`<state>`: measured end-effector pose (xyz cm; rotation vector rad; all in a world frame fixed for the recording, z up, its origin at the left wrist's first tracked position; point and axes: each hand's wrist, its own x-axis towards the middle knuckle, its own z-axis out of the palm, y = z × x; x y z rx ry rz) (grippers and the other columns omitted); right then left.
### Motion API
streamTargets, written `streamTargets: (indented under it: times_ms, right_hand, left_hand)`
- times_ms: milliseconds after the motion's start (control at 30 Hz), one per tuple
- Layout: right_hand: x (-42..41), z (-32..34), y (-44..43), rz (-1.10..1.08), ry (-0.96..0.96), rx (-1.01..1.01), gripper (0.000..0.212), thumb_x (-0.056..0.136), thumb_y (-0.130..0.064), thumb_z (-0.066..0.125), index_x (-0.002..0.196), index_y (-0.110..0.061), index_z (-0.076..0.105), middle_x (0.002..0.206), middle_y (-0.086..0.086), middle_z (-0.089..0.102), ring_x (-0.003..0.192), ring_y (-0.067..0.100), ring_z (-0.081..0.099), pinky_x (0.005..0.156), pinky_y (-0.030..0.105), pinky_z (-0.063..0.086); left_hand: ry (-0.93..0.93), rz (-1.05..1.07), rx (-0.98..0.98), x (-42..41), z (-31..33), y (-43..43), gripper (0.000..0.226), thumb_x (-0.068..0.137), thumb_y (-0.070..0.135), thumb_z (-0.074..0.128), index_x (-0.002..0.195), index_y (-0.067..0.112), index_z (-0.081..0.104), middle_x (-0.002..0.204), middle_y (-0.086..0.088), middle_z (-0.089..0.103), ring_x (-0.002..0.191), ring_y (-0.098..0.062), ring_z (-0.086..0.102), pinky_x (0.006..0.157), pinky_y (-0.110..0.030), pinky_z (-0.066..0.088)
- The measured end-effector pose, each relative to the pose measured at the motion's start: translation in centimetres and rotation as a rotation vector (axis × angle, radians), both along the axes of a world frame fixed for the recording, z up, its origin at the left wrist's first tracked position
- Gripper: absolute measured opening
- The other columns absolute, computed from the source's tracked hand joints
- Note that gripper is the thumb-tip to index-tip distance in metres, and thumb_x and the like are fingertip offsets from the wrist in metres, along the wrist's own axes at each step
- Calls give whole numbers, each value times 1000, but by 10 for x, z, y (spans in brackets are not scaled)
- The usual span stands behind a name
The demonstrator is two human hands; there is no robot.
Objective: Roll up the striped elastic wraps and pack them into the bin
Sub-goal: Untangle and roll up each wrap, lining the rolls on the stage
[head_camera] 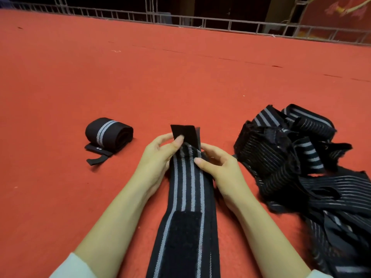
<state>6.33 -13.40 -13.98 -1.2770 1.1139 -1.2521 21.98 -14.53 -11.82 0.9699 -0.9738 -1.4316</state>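
Note:
A black elastic wrap with grey stripes (188, 189) lies flat on the red carpet, running from the bottom edge toward the middle. My left hand (158, 155) pinches its black end tab, which stands upright at the far end. My right hand (218, 169) holds the wrap's right edge just below the tab, thumb on the stripes. A rolled wrap (108, 133) with two grey stripes sits to the left, its tail loose. A tangled pile of unrolled striped wraps (297, 157) lies at the right. No bin is in view.
Red carpet (160, 77) stretches far ahead and to the left. A white metal railing (200, 23) runs along its far edge, dark beyond. The wrap pile trails down to the bottom right corner.

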Motion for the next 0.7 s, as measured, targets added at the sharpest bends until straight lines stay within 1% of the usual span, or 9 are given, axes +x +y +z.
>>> streamTargets:
  times_ms: [100, 167, 267, 367, 467, 533, 600, 633, 700]
  right_hand:
    - [5, 1, 2, 6, -57, -1, 29, 85, -10, 68, 114, -17, 68, 111, 2, 71, 102, 14, 67, 88, 25, 52]
    - [9, 5, 4, -24, -64, -42, 18, 86, -17, 68, 104, -16, 71, 103, 2, 73, 98, 15, 68, 88, 26, 52]
    - [9, 9, 5, -66, -25, -93, 12, 89, -18, 64, 94, -13, 74, 89, 2, 75, 84, 12, 69, 74, 23, 52]
    - [6, 12, 5, -31, -26, -67, 15, 91, -17, 62, 88, -14, 76, 78, 4, 74, 72, 11, 68, 62, 23, 51]
    - [5, 14, 6, 17, -39, -57, 16, 91, -14, 61, 87, -13, 77, 86, 12, 75, 80, 22, 70, 73, 35, 55]
    - [5, 14, 6, 29, -29, -75, 14, 90, -9, 61, 88, -9, 75, 83, 7, 75, 77, 17, 70, 70, 27, 55]
    - [6, 14, 7, 46, 4, -87, 11, 89, -12, 64, 89, -8, 74, 82, 3, 75, 75, 12, 69, 67, 21, 52]
    - [7, 13, 7, 68, 5, -81, 12, 86, -16, 67, 92, -8, 73, 85, 4, 75, 78, 14, 69, 68, 22, 53]
    - [8, 9, 7, 118, -2, -43, 24, 79, -22, 72, 98, -7, 72, 92, 10, 75, 87, 24, 71, 78, 32, 57]
  left_hand:
    - [-4, 89, -41, 0, 2, -1, 30, 85, 13, 67, 114, 11, 59, 92, -10, 75, 82, -19, 72, 73, -26, 57]
    - [-55, 110, -87, -4, 4, 0, 28, 83, 7, 69, 110, 11, 62, 85, -6, 74, 78, -15, 71, 69, -21, 55]
    - [-190, 140, -166, -9, 7, 2, 21, 81, 6, 73, 98, 17, 66, 79, -8, 71, 73, -13, 68, 70, -22, 54]
    - [-265, 169, -210, -7, 9, 3, 14, 79, 7, 75, 90, 14, 69, 73, -8, 69, 69, -13, 67, 70, -21, 53]
    - [-274, 137, -248, -6, 10, 6, 12, 81, 9, 74, 91, 9, 70, 77, -3, 71, 74, -11, 68, 69, -21, 54]
    - [-278, 138, -264, -6, 13, 7, 8, 81, 11, 74, 89, 13, 72, 79, 2, 73, 77, -7, 68, 68, -20, 54]
    - [-280, 184, -289, -6, 14, 7, 8, 81, 8, 73, 82, 15, 72, 72, 7, 72, 72, -2, 66, 65, -15, 51]
    - [-275, 218, -296, -5, 15, 6, 10, 80, 6, 73, 79, 15, 72, 69, 9, 72, 69, 0, 66, 65, -13, 50]
    - [-259, 271, -299, -3, 15, 6, 11, 78, 5, 74, 77, 15, 72, 68, 9, 72, 69, 0, 66, 65, -13, 49]
